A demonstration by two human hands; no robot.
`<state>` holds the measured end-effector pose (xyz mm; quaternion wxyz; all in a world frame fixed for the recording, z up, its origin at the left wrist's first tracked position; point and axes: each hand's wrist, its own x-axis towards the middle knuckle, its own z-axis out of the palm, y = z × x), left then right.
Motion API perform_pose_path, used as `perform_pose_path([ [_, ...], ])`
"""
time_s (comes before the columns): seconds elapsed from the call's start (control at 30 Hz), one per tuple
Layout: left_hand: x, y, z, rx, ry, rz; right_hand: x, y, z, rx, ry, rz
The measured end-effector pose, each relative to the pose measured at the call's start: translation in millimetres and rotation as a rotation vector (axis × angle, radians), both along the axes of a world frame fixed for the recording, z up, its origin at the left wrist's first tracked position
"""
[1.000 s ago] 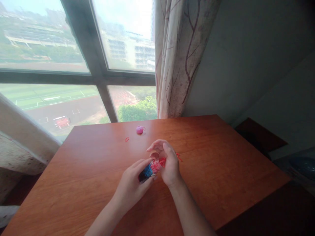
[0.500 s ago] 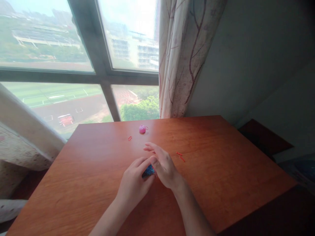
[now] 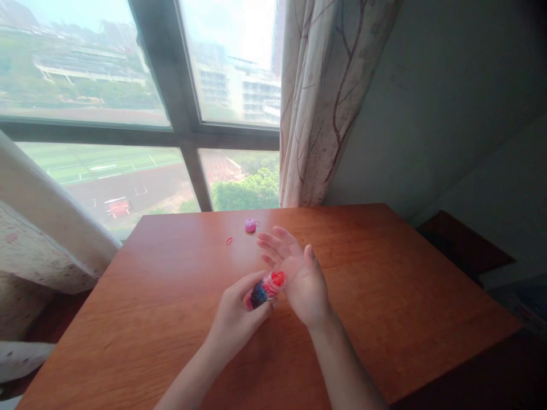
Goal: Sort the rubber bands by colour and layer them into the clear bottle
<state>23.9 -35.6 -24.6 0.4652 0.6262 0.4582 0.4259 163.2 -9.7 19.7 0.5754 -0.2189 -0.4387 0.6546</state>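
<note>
My left hand [image 3: 241, 307] is wrapped around a small bottle [image 3: 264, 291] with a dark blue and pink printed side. The bottle leans to the right, and its uncapped mouth shows red rubber bands [image 3: 278, 278] packed inside. Close beside the mouth is my right hand [image 3: 301, 282], open, palm turned up and fingers spread. Nothing can be made out on its palm. Farther back on the table lie a pink cap [image 3: 250, 226] with a loop and a single red rubber band [image 3: 229, 241].
The brown wooden table [image 3: 179, 302] reaches back to a window [image 3: 183, 134]. A patterned curtain [image 3: 316, 102] hangs behind its far edge, and another curtain [image 3: 51, 205] hangs at the left. A grey wall [image 3: 427, 102] rises on the right.
My right hand has moved off the bottle's mouth and turned palm up beside it. The bottle has come into fuller view, tilted right. Red bands seen right of the hand earlier no longer show.
</note>
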Motion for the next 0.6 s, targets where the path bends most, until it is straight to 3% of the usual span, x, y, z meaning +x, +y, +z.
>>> perform_pose_path([
  [0.1, 0, 0, 0.1, -0.044, -0.071, 0.002, 4, 10, -11, -0.085, 0.048, -0.059],
  [0.17, -1, -1, 3.2, -0.05, -0.078, -0.002, 7, 25, -27, -0.087, -0.04, -0.154],
  [0.23, -2, -3, 6.9, -0.046, -0.068, -0.014, 5, 44, -45, 0.026, -0.384, -0.199],
  [0.27, -2, -4, 8.5, -0.042, -0.063, -0.023, 2, 54, -53, 0.132, -0.647, -0.172],
  [0.3, -3, -5, 9.6, -0.036, -0.059, -0.032, -4, 64, -59, 0.174, -0.746, -0.132],
  [0.4, -7, -8, 10.3, -0.009, -0.041, -0.04, -28, 90, -71, 0.299, -0.919, -0.055],
  [0.6, -11, -6, 8.8, 0.003, -0.065, 0.024, -76, 118, -72, 0.479, -1.221, 0.006],
])
